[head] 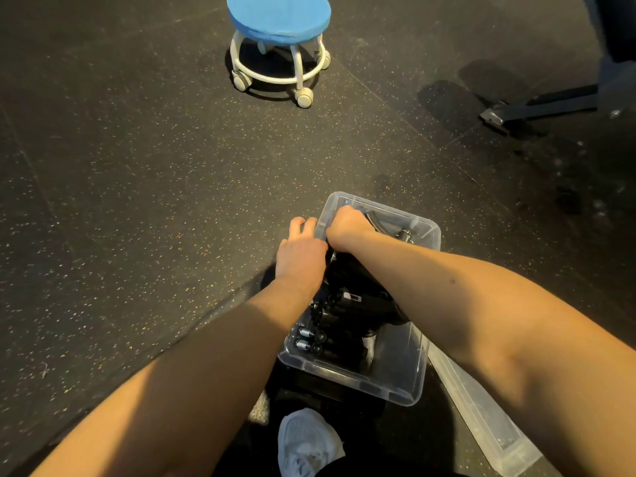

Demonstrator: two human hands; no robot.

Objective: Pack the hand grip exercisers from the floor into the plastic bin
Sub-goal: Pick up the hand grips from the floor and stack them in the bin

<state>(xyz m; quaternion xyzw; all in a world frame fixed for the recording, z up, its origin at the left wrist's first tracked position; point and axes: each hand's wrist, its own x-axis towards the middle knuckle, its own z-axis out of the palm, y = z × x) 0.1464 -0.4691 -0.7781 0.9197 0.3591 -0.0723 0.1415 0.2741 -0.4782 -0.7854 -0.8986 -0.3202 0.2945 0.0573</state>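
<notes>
A clear plastic bin stands on the dark floor in front of me. Several black hand grip exercisers with metal springs lie piled inside it. My right hand reaches into the bin's far left corner, its fingers curled down round a black exerciser handle. My left hand rests against the outside of the bin's left wall near the far corner, its fingers extended along the rim. My forearms hide much of the bin's middle.
The bin's clear lid lies on the floor to the right of the bin. A white shoe is at the bottom. A blue stool on castors stands far ahead, and a dark equipment leg at the right.
</notes>
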